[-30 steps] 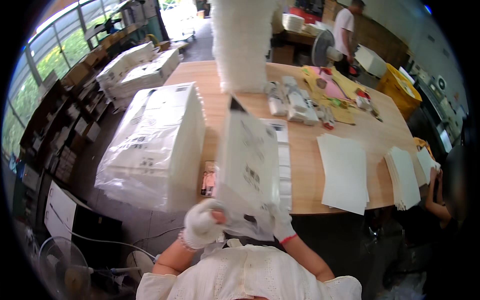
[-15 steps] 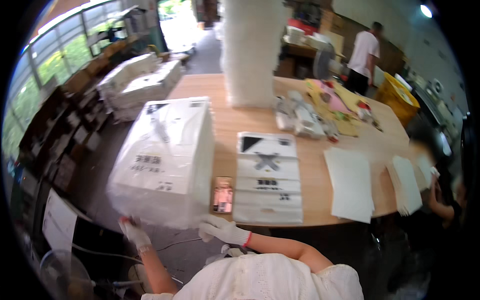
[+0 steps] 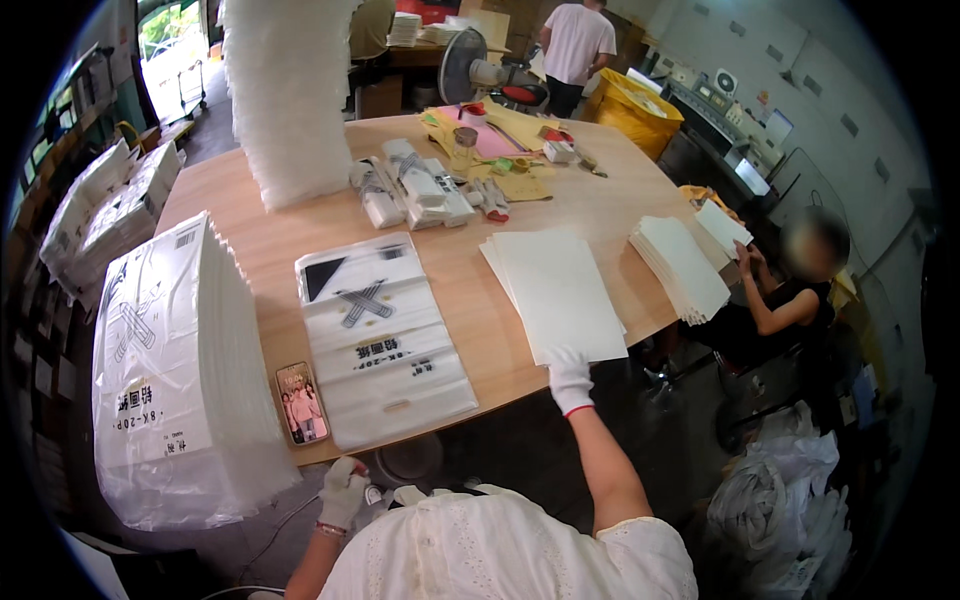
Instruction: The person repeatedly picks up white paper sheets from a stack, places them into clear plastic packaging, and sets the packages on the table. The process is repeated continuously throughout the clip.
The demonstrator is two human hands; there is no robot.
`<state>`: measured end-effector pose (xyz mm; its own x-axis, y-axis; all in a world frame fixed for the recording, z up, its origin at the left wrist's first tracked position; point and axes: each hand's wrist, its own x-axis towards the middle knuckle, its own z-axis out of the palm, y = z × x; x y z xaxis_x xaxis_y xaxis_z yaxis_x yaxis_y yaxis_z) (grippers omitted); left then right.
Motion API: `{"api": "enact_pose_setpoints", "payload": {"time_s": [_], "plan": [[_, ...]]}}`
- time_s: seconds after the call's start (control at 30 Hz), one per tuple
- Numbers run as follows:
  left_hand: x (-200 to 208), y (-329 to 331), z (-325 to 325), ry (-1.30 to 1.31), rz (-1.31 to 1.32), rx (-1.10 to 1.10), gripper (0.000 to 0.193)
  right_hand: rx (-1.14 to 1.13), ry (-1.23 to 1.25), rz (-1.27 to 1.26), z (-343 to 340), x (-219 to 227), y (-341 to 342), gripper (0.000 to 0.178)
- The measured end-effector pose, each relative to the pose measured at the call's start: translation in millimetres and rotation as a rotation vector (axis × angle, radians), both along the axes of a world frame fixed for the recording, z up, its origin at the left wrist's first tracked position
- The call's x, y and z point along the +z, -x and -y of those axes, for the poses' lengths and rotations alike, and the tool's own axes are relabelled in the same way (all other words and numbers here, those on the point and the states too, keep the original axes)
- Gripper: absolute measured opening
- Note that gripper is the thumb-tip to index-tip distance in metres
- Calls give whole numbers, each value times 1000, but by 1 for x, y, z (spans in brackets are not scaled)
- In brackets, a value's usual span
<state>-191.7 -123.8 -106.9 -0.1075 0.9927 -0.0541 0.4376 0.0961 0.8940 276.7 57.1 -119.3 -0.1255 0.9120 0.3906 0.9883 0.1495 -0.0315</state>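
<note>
Several white sheets (image 3: 560,295) touch the right hand (image 3: 571,381), grip unclear, and lie well right of the curled-up left hand (image 3: 343,493).

A packing workshop full of paper and plastic bags.
A broad wooden table (image 3: 475,318) bears piles of white paper (image 3: 560,295), a thick stack of printed plastic bags (image 3: 150,340) and small white bundles (image 3: 420,185); a seated person in dark clothes (image 3: 808,308) handles sheets at its right end. Around it stand a fan (image 3: 463,66), a big yellow sack (image 3: 635,112), bulky white stacks (image 3: 120,205) and machines along the wall (image 3: 715,105), with a bright open doorway (image 3: 168,45) behind.
</note>
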Motion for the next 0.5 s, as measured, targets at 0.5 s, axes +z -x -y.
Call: {"api": "enact_pose_setpoints", "payload": {"time_s": [0.5], "plan": [[27, -70, -64, -60, 34, 8, 17, 374, -150, -211, -26, -6, -10, 25]]}}
